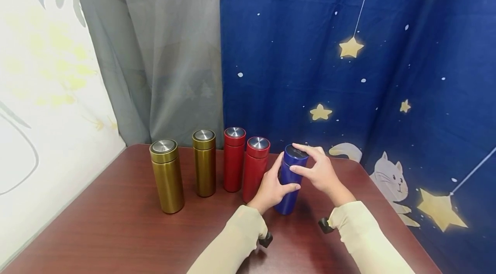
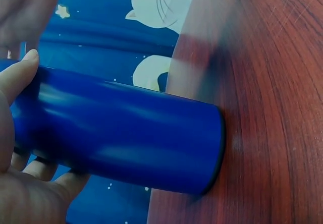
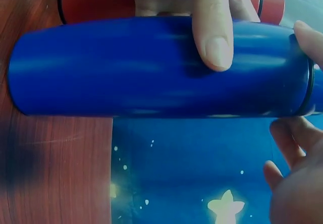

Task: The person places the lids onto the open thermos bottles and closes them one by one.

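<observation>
A blue thermos flask with a dark lid top stands on the table, leaning slightly in the head view. Around its upper body curls my left hand, the thumb lying across the near side. My right hand holds the flask's cap, thumb on the near side by the seam and a finger reaching over the top. In the left wrist view, the base of the blue flask is close to the wood surface. The right wrist view shows my right thumb and fingers on opposite sides at the cap end.
Just left of my left hand stand two red flasks with silver lid tops. Farther left are two gold flasks, also upright. The reddish-brown wooden table backs onto a grey curtain and a blue starry curtain.
</observation>
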Available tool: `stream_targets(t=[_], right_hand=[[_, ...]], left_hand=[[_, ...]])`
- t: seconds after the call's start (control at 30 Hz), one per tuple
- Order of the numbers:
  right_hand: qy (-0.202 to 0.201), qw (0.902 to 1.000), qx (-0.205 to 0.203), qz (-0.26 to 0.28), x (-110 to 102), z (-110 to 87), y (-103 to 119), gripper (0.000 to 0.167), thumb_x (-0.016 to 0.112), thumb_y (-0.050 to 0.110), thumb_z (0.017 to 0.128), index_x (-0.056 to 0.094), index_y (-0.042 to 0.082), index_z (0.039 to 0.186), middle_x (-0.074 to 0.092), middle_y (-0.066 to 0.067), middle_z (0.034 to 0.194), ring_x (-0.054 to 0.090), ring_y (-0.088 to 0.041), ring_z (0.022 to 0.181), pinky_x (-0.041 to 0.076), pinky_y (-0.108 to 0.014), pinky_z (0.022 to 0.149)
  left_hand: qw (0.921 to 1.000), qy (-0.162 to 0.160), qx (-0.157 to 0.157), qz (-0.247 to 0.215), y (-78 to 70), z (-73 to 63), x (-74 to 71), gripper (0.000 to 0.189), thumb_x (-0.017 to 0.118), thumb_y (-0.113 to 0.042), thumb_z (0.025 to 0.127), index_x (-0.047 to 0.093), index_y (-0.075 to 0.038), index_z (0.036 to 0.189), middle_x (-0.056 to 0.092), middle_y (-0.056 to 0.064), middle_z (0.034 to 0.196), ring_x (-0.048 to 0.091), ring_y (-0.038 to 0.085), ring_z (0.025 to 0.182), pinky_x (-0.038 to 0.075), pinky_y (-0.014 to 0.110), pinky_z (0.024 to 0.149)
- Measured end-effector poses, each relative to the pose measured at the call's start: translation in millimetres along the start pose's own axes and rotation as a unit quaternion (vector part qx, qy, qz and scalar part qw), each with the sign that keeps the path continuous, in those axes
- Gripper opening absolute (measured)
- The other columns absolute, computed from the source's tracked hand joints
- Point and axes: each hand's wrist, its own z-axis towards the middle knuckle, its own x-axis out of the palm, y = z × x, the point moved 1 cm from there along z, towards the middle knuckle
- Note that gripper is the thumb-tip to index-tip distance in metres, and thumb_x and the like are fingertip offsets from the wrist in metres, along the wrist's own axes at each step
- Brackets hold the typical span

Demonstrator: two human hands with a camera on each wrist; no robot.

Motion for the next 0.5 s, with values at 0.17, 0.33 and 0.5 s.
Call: stream_targets(t=[0.17,0.33,0.5], right_hand=[[-0.045,0.9978,-0.011,-0.046,6.5,0.4,2.7,0.063,0.087,0.03,0.071,0.064,0.016,0.127,0.064,-0.009,0.117,0.047,-0.025,0.101,0.042,-0.049,0.084],[-0.102,0.9908,-0.009,-0.088,18.1,0.5,7.7,0.062,0.088,0.035,0.069,0.065,0.011,0.121,0.061,-0.012,0.111,0.045,-0.029,0.102,0.036,-0.05,0.087],[-0.159,0.9774,-0.006,-0.139,28.0,-1.8,14.7,0.063,0.087,0.042,0.068,0.064,0.008,0.116,0.06,-0.014,0.107,0.045,-0.031,0.096,0.034,-0.051,0.086]], left_hand=[[1.0,-0.002,0.001,-0.001,-2.0,-0.9,0.3,0.099,0.081,-0.027,0.08,0.018,-0.031,0.156,0.055,0.0,0.137,0.061,0.019,0.113,0.05,0.041,0.093],[1.0,-0.002,0.006,0.0,-2.7,-0.9,0.1,0.098,0.081,-0.028,0.08,0.018,-0.032,0.156,0.056,0.001,0.137,0.061,0.019,0.113,0.051,0.04,0.093],[0.9998,-0.01,0.014,0.013,-1.6,-1.0,0.8,0.097,0.081,-0.03,0.08,0.019,-0.029,0.156,0.056,0.002,0.137,0.06,0.021,0.115,0.05,0.04,0.093]])
